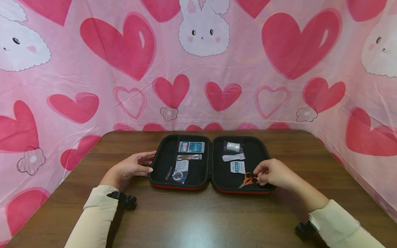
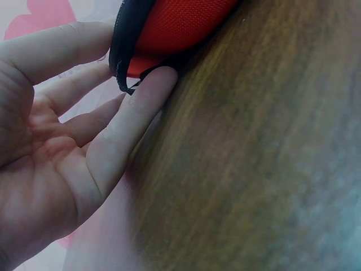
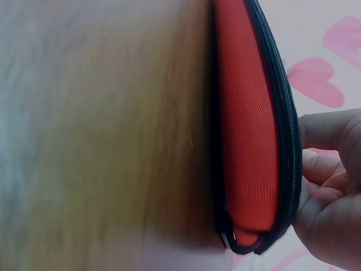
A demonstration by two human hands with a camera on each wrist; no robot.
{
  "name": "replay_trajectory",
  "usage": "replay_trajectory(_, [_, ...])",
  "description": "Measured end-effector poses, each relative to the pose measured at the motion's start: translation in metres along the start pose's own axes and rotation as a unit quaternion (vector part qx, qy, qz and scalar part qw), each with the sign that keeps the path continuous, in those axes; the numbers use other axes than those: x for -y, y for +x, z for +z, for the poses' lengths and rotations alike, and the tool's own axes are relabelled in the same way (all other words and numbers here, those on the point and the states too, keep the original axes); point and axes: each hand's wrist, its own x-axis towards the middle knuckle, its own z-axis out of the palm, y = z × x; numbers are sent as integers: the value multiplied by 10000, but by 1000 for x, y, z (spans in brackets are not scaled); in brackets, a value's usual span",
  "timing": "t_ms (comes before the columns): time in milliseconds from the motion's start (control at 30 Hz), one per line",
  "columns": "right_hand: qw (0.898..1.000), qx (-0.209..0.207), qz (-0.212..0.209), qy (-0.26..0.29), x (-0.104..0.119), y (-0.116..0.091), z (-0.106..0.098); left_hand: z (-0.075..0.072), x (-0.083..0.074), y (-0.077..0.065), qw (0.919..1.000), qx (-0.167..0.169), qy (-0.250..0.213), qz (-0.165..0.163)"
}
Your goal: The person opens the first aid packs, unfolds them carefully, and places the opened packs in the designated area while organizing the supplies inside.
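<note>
An open black-lined, red-shelled zip case (image 1: 209, 162) lies flat on the table, looking like a first-aid kit. At its left edge rests my left hand (image 1: 131, 167), fingers fairly straight, with the thumb (image 2: 152, 84) by the zip end. My right hand (image 1: 274, 174) reaches over the right half and pinches the handle of small orange scissors (image 1: 248, 179). Their blades point down-left inside the case. From the right wrist, the case's red side (image 3: 248, 130) hides the scissors and fingertips. Above the scissors lie a blue-white packet (image 1: 237, 167), a white strip (image 1: 233, 157) and a bagged white roll (image 1: 233, 147).
The left half holds a teal packet (image 1: 191, 147), a bagged bundle of thin sticks (image 1: 189, 157), a white packet (image 1: 182, 165), a bagged tape roll (image 1: 178, 176) and dark tweezers (image 1: 169, 173). Brown wooden table (image 1: 192, 217) lies below; a pink heart-print cloth (image 1: 198, 69) hangs behind.
</note>
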Motion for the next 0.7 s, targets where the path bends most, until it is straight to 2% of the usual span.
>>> replay_trajectory(100, [9998, 43, -33, -188, 1, 3, 5, 0, 0, 0, 10000, -9, -13, -5])
replay_trajectory(167, [9979, -7, -181, -623, 2, 4, 5, 0, 0, -1, 10000, 25, -5, 29])
replay_trajectory(233, [9927, -84, -316, -1165, 2, 5, 4, 1, -1, -1, 10000, 54, -8, 56])
replay_trajectory(333, [9790, -151, -590, -1948, 2, 7, 3, 1, -1, -1, 9999, 102, 19, 86])
replay_trajectory(367, [9763, -153, -622, -2066, 2, 8, 4, 1, -1, -1, 10000, 73, 7, 58])
replay_trajectory(700, [9708, -178, -691, -2288, 1, 14, 7, 0, -1, -1, 9999, 76, -26, 111])
